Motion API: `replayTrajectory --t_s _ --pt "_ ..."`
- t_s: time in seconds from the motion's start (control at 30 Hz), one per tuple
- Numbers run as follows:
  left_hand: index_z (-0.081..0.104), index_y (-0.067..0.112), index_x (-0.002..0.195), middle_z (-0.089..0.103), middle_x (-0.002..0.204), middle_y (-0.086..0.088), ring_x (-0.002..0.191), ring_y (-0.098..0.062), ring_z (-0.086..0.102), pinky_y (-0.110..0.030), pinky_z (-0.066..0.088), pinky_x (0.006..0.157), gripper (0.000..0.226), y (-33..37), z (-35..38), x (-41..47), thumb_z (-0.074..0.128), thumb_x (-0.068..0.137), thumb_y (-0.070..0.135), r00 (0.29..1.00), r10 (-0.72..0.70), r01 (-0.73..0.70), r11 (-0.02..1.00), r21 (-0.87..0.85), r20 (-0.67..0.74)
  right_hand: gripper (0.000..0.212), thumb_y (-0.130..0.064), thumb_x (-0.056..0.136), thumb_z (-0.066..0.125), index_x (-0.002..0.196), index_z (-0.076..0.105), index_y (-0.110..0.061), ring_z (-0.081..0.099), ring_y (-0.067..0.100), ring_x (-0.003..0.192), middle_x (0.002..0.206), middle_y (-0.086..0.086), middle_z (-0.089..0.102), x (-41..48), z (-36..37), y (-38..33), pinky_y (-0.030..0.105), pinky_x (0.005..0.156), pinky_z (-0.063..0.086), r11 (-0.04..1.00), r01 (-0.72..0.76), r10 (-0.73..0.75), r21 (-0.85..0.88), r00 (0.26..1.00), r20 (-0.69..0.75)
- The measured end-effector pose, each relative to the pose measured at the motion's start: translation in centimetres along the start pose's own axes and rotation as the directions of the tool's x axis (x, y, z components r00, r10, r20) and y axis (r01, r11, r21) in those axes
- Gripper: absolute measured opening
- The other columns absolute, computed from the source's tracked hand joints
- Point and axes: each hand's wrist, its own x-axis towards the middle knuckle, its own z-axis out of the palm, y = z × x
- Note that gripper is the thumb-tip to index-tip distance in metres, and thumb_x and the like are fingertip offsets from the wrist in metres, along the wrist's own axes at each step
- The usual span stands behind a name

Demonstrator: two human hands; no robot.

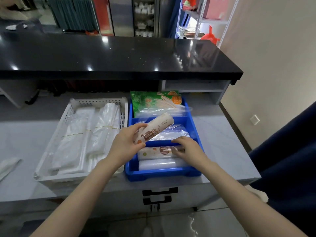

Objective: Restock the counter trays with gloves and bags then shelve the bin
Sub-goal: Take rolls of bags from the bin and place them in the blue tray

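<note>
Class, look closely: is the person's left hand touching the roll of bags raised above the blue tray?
Touching. The head view shows the left hand with its fingers wrapped around the lower end of the roll of bags, holding it tilted above the blue tray.

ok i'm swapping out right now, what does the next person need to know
Left hand: grip closed on a bag roll, held tilted over the blue tray.
Right hand: resting open on a roll in the tray's near compartment.
Glove packs stand in the far compartment; bundled bags fill the white basket.
Left: seat the held roll, then shelve the bin, which I can't identify here.
</note>
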Motion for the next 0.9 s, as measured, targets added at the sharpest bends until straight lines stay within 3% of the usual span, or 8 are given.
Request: replayTrajectory --t_s 0.17,0.3,0.4,0.57,0.67,0.77,0.83,0.9 --pt "0.047 0.043 0.125 0.059 0.120 0.016 0.098 -0.008 0.052 -0.029 0.047 0.079 0.065 1.2 0.9 0.2 0.075 0.071 0.022 0.990 0.100 -0.107 0.992 0.070 0.095 0.052 -0.025 0.084 0.069 0.132 0.050 -0.027 0.053 0.009 0.111 0.124 -0.007 0.057 -0.9 -3.0 1.1 0.027 0.096 0.044 0.986 -0.085 0.106 0.143 0.983 -0.150" --pt "0.048 0.038 0.127 0.061 0.120 0.012 0.103 -0.010 0.052 -0.032 0.046 0.083 0.063 2.6 2.4 0.3 0.076 0.072 0.025 0.970 0.154 -0.180 0.976 0.126 0.187 0.071 -0.023 0.079 0.074 0.139 0.038 -0.031 0.046 0.006 0.112 0.128 -0.011 0.045 -1.6 -4.0 0.8 0.023 0.096 0.039 0.993 -0.020 0.042 0.116 0.981 -0.188" --pt "0.051 0.036 0.126 0.062 0.117 0.009 0.103 -0.014 0.055 -0.032 0.046 0.081 0.060 3.1 3.6 0.2 0.075 0.072 0.023 0.961 0.148 -0.182 0.975 0.131 0.233 0.065 -0.022 0.078 0.075 0.136 0.044 -0.029 0.049 0.014 0.113 0.130 -0.003 0.044 -2.2 -3.2 1.1 0.023 0.097 0.040 0.999 0.020 -0.014 0.038 0.988 -0.152" --pt "0.055 0.032 0.122 0.064 0.119 0.010 0.104 -0.013 0.059 -0.028 0.049 0.085 0.052 2.3 4.4 -0.7 0.075 0.075 0.023 0.958 0.119 -0.164 0.973 0.160 0.262 0.054 -0.027 0.080 0.073 0.130 0.052 -0.028 0.052 0.018 0.109 0.122 -0.001 0.050 -3.2 -1.8 1.8 0.029 0.095 0.045 0.999 -0.035 0.033 -0.016 0.992 -0.122" --pt "0.058 0.026 0.120 0.064 0.117 0.007 0.106 -0.015 0.058 -0.032 0.046 0.091 0.051 1.7 4.1 -1.6 0.077 0.073 0.030 0.980 0.148 -0.178 0.951 0.254 0.133 0.053 -0.030 0.081 0.072 0.130 0.053 -0.027 0.052 0.020 0.108 0.120 0.001 0.054 -3.3 -1.5 1.9 0.033 0.096 0.045 0.999 -0.017 0.010 -0.047 0.990 -0.139" --pt "0.058 0.021 0.118 0.056 0.110 -0.001 0.099 -0.020 0.052 -0.035 0.046 0.084 0.057 0.7 3.4 -3.4 0.081 0.067 0.032 0.991 0.086 -0.048 0.941 0.335 -0.101 0.053 -0.033 0.081 0.071 0.130 0.053 -0.028 0.049 0.020 0.111 0.122 0.001 0.053 -3.3 -1.5 2.1 0.034 0.098 0.044 0.998 -0.006 -0.004 -0.067 0.989 -0.147" --pt "0.054 0.023 0.102 0.051 0.094 0.003 0.085 -0.018 0.048 -0.033 0.043 0.071 0.048 0.2 3.1 -4.7 0.081 0.064 0.036 0.976 0.011 0.069 0.930 0.360 -0.217 0.052 -0.031 0.081 0.072 0.129 0.053 -0.025 0.045 0.022 0.118 0.132 0.002 0.050 -3.2 -1.5 2.1 0.037 0.101 0.042 0.995 0.016 -0.030 -0.095 0.989 -0.147" --pt "0.047 0.025 0.083 0.052 0.077 0.008 0.076 -0.017 0.046 -0.033 0.038 0.066 0.038 0.0 3.0 -5.7 0.076 0.068 0.043 0.975 -0.073 0.157 0.897 0.413 -0.212 0.053 -0.024 0.081 0.072 0.130 0.053 -0.019 0.045 0.023 0.121 0.137 0.002 0.049 -2.9 -1.4 2.0 0.038 0.103 0.040 0.994 0.037 -0.051 -0.098 0.988 -0.144"
